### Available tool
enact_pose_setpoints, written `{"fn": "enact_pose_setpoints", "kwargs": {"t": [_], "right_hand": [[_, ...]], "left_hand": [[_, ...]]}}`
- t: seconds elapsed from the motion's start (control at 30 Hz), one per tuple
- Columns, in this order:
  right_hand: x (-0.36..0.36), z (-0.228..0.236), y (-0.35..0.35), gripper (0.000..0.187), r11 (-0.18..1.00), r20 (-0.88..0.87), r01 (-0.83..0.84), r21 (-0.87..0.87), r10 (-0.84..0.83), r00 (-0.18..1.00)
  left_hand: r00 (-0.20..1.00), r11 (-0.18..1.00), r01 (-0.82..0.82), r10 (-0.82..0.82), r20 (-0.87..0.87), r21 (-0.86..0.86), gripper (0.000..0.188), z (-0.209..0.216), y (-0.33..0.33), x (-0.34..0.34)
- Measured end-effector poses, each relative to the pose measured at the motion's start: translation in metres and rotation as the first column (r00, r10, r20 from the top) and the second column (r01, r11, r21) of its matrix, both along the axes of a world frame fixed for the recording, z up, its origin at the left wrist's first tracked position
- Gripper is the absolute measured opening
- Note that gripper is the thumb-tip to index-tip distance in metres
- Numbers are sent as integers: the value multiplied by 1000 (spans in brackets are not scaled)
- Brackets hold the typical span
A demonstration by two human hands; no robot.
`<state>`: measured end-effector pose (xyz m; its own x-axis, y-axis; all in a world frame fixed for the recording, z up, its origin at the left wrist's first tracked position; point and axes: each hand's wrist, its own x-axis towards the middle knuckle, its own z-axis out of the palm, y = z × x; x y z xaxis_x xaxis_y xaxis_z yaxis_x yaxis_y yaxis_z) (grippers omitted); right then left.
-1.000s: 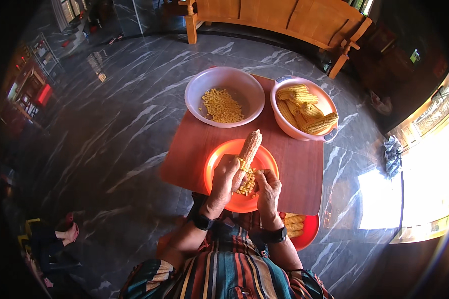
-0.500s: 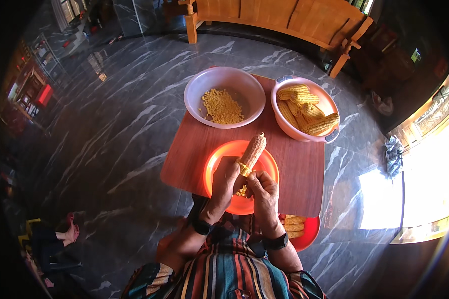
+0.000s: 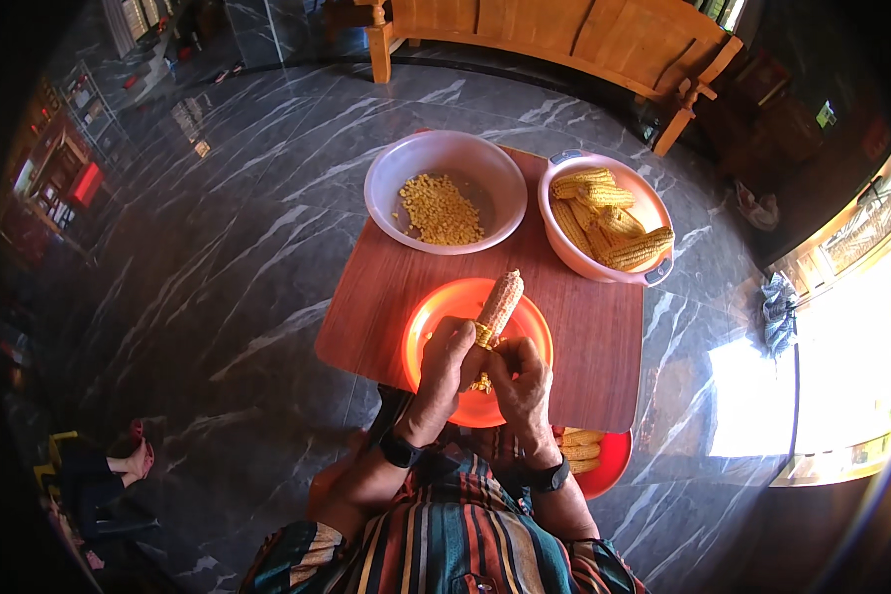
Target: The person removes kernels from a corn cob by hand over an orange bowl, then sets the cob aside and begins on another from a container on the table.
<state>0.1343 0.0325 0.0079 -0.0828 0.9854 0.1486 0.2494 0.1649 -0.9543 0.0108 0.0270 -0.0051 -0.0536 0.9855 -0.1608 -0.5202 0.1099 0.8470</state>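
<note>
On a dark marbled floor (image 3: 247, 247) stands a reddish-brown desk (image 3: 596, 346), with a wooden seat (image 3: 544, 40) beyond. At its far side sit a pale basin (image 3: 508, 193) of kernels (image 3: 441, 210), left, and a pink basin (image 3: 645, 198) of full cobs (image 3: 604, 216), right. Over the near orange bowl (image 3: 421, 315), the left hand (image 3: 445, 366) grips a mostly stripped corn cob (image 3: 502, 300); the right hand (image 3: 523, 388) curls its fingers by the near end, whether gripping I cannot tell. A second ago it was farther right, apart from the cob.
</note>
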Motion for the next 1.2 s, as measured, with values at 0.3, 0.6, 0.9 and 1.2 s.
{"fn": "enact_pose_setpoints", "kwargs": {"t": [0.3, 0.6, 0.9, 1.2], "right_hand": [[1, 5, 1, 10, 984, 2, 143, 102, -144, 990], [-6, 10, -5, 8, 996, -169, 20, 89, -5, 986], [-7, 18, -10, 15, 978, -512, -15, -207, -95, 854], [3, -14, 3, 9, 963, -490, 1, -270, -138, 861]], "left_hand": [[984, 984, -176, 176, 33, -9, 31, 11, 2, 10], [1000, 998, 7, -5, -28, 64, 30, 12, -5, 7], [944, 954, -97, 179, -279, 283, 30, 9, -6, 21], [971, 962, -167, 199, -135, 215, 23, 4, 0, 14]]}}
